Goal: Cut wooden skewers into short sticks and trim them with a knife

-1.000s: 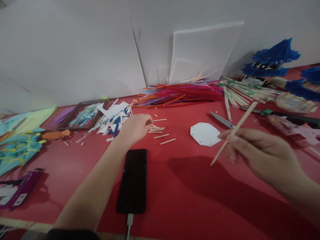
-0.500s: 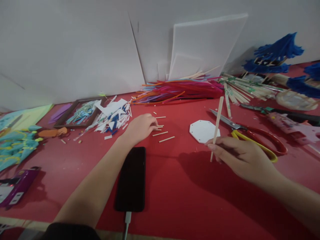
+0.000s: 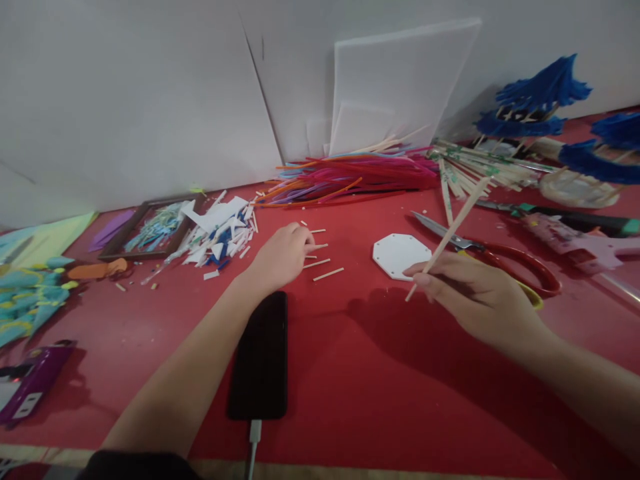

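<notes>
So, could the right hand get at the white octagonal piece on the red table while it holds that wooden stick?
Probably yes: the right hand is just beside the white octagonal piece, nothing lies between, though the wooden stick occupies its fingers.

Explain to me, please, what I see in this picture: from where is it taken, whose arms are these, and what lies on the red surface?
The picture comes from a camera worn on a person's head, looking forward and down, so both arms belong to that person. No machine is here, only bare hands.

The right hand holds a long wooden stick between its fingers, tilted up over the red table. The left hand rests among short cut stick pieces, with its fingertips on them.

Between the hands lies a white octagon piece. Behind the right hand are red-handled scissors. A black phone with a cable plugged in lies beside the left forearm. Farther back are a bundle of coloured strips, a heap of paper scraps and white boards leaning on the wall.
</notes>
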Tool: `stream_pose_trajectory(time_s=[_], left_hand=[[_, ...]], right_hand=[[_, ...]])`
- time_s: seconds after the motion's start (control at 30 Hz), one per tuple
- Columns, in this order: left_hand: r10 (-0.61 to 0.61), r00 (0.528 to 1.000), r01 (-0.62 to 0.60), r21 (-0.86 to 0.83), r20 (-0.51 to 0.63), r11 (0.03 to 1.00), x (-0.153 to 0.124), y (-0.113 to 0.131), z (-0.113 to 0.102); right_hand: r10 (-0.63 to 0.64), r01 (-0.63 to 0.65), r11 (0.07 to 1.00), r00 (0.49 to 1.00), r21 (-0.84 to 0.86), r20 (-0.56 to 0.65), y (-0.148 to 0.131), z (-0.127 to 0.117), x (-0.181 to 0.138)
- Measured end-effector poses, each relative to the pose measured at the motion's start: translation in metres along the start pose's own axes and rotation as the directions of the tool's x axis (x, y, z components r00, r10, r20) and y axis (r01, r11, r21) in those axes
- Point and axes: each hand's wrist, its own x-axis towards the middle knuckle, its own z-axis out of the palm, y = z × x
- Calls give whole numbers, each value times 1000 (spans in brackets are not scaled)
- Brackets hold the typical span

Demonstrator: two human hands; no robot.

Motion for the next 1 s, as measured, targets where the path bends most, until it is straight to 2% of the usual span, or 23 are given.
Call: stream_pose_trajectory(time_s=[0.07,0.13,0.2,0.27,0.4,0.53,0.7,0.83,1.0], left_hand=[[83,996,-71,-256,38,964,-7,19,-6],[197,976,-137,-436,95,889,-16,40,-7],[261,955,-147,-539,141,829,-23,56,0],[303,944,-164,-615,128,771,-26,66,12],[317,948,-244,-670,-15,701,-25,69,38],[304,950,-258,-744,-78,616,-25,67,50],[310,932,-356,-627,-187,693,-26,65,55],[291,941,-338,-570,-175,749,-25,65,57],[220,939,-337,-582,-263,740,-26,65,61]], right_hand=[[-1,1,1000,1000,0,-5,0,1,1],[38,-38,999,999,31,5,0,4,0],[101,-102,989,995,111,9,0,9,-1],[156,-152,968,988,202,-2,0,14,-3],[198,-182,946,980,269,-35,0,20,-7],[182,-173,949,983,262,-10,-2,21,-8],[167,-160,934,986,321,4,-3,24,-8],[207,-200,913,978,357,19,-1,24,-6],[75,-68,933,997,354,-6,-1,24,-2]])
